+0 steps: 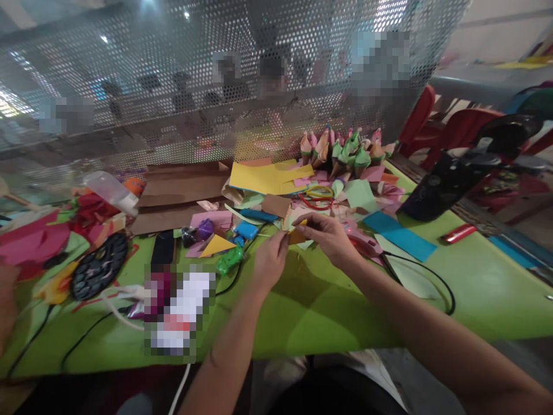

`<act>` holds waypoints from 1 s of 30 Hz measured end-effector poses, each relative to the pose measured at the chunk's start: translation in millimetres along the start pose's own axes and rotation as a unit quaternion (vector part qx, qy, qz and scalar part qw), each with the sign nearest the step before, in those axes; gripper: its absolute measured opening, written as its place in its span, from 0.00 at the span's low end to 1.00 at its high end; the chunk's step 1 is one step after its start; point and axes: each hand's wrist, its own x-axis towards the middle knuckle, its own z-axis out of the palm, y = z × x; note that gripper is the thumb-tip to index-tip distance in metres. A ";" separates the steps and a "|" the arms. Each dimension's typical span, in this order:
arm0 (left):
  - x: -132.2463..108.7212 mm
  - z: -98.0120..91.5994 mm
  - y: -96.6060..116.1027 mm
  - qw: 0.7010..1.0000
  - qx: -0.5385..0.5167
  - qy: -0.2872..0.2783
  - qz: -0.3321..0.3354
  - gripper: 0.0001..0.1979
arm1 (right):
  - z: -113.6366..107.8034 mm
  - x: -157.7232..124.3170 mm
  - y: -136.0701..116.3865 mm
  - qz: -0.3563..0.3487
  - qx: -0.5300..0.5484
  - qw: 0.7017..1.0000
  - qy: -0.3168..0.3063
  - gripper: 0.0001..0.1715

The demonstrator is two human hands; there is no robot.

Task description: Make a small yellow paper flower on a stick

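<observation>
Over the green table (302,323), my two hands meet at a small folded yellow-brown piece of paper (297,236). My left hand (271,259) is closed on its left side, with the thumb up. From the right, the fingertips of my right hand (324,233) pinch its upper edge. Part of the paper is hidden by my fingers. Just beyond it lies a brown paper piece (276,206). Beside my right hand rests a pink glue gun (365,243) with a black cable.
Small paper cones (345,151) stand in a cluster at the back, near yellow sheets (265,178). A dark bottle (444,184) and a blue paper strip (401,235) are on the right. Leftward lie a phone (163,249), cables and a clear bottle (110,190). Another person's hand (6,294) shows at far left.
</observation>
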 end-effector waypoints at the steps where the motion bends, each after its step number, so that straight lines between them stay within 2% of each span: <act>1: 0.3 0.0 0.3 1.000 -0.014 0.003 -0.002 0.13 | -0.5 0.3 0.7 -0.005 -0.003 1.000 0.005 0.19; 5: 1.4 -0.4 0.7 0.997 -0.070 0.014 -0.007 0.15 | -2.2 0.0 1.7 -0.051 -0.035 0.997 0.040 0.27; 6: 1.5 -0.5 0.6 0.997 -0.079 0.015 -0.009 0.16 | -2.5 -0.3 1.5 -0.063 -0.050 0.996 0.044 0.27; 11: 1.3 0.9 -1.5 0.993 -0.112 0.016 -0.025 0.18 | -2.1 -2.2 -0.2 -0.102 -0.103 0.988 0.058 0.13; 17: 1.3 3.7 -2.8 0.982 -0.178 0.024 -0.058 0.25 | -0.8 -3.2 -4.5 -0.119 -0.111 0.984 0.075 0.09; 20: 1.3 1.7 -0.3 0.977 -0.203 0.021 -0.060 0.26 | -1.2 -2.2 -5.0 -0.102 -0.091 0.988 0.067 0.09; 25: 1.7 -1.0 2.0 0.972 -0.225 0.017 -0.066 0.24 | -1.3 1.0 -2.3 -0.048 -0.021 0.998 0.037 0.18; 30: 2.7 -1.9 0.8 0.961 -0.264 0.010 -0.078 0.23 | 0.0 1.3 -1.2 -0.015 -0.022 1.000 -0.003 0.22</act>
